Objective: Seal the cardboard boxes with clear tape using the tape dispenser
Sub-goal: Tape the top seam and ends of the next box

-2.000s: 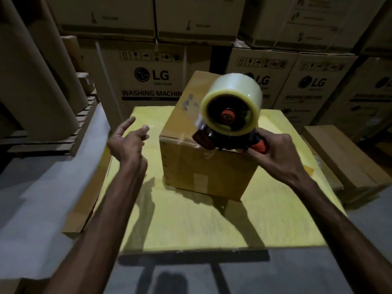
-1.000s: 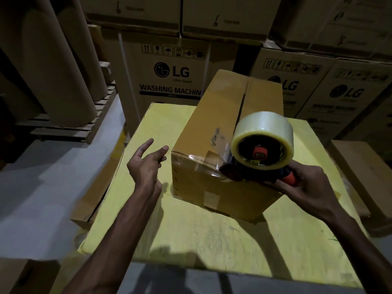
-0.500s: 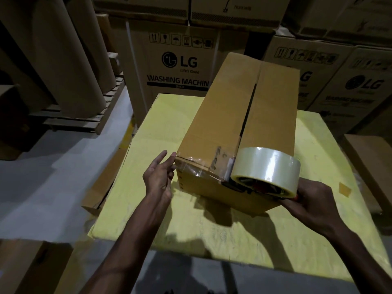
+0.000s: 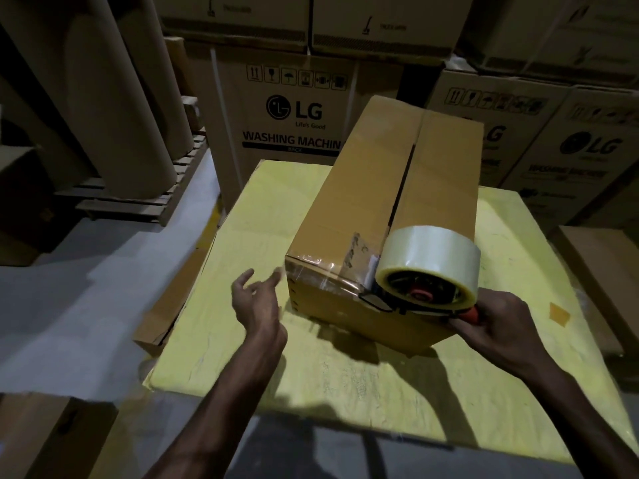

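A long brown cardboard box [image 4: 349, 202] lies on the yellow table [image 4: 242, 340], its two top flaps meeting in an open seam. Clear tape covers the box's near top edge. The tape dispenser [image 4: 425, 267], with a big roll of clear tape and an orange handle, sits at the near end of the seam. My right hand [image 4: 498, 326] grips the orange handle. My left hand [image 4: 257, 299] hovers just left of the box's near left corner, fingers relaxed, holding nothing.
Large LG washing machine cartons [image 4: 287, 108] are stacked behind the table. Brown paper rolls [image 4: 114, 108] lean on a wooden pallet at the left. A flat cardboard piece [image 4: 173, 299] lies against the table's left edge. Another brown box [image 4: 601, 281] lies at the right.
My left hand has come off the box's near left corner and drawn back a little. The dispenser has tilted up at the near end of the seam.
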Available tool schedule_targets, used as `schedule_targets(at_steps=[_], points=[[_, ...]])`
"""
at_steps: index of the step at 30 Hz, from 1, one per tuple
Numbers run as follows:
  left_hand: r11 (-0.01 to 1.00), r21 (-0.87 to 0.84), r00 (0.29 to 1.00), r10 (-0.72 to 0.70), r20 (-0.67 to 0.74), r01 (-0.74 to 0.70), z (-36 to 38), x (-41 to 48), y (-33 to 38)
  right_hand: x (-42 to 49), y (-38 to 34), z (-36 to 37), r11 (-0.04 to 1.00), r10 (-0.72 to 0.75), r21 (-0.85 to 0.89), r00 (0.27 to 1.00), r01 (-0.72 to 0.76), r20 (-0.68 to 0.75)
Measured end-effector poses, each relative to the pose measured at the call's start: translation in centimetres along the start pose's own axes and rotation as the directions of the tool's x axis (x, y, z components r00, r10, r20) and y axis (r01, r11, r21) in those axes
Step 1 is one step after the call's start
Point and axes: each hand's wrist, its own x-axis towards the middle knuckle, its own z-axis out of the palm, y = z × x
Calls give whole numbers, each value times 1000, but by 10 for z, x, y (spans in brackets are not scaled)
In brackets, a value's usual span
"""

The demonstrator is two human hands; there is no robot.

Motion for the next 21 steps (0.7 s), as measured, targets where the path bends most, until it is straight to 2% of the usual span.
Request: schedule_targets(at_steps=[1,2,3,4,5,6,7,8,9,11,15,18,21], points=[[974,61,974,222,-35,-220,-4,-7,-1,0,0,0,1000,-5,-3,1000,5,7],[873,100,878,478,6,-477,-7,-12,1,0,1,1,1000,-5,-4,1000,5,11],[710,110,718,687,111,-696,-10,-14,5,0,2,2,1000,-3,-7,1000,3,13],[543,95,547,792,273,-834,-12,-15,9,0,3,3,1000,0,-16,1000,0,17],[388,94,386,800,459,-917,-13,-14,12,-1,6,3,1000,0,-25,1000,0,21],[227,132,259,740,621,-965,-14,-12,12,-1,7,3,1000,-1,-31,1000,2,21],[61,182,177,654,735,-981,-15,-8,10,-2,8,3,999,0,-35,1000,1,21],[-75,228,143,583,800,-971,-16,-5,6,-2,8,2,999,8,-38,1000,-8,22],[-163,256,132,539,832,-953,-17,-1,2,-2,7,1,999,11,-42,1000,-10,28],[-246,288,129,511,850,-926,-18,5,-5,-2,7,0,997,7,-77,999,-3,48],[-355,333,73,582,810,-873,-15,10,-10,2,7,1,981,33,-191,996,-16,82],[-389,338,42,601,798,-857,-14,10,-11,2,2,-2,966,62,-256,992,-32,110],[-395,335,39,596,802,-855,-16,11,-12,-1,0,-11,956,65,-291,991,-27,119]])
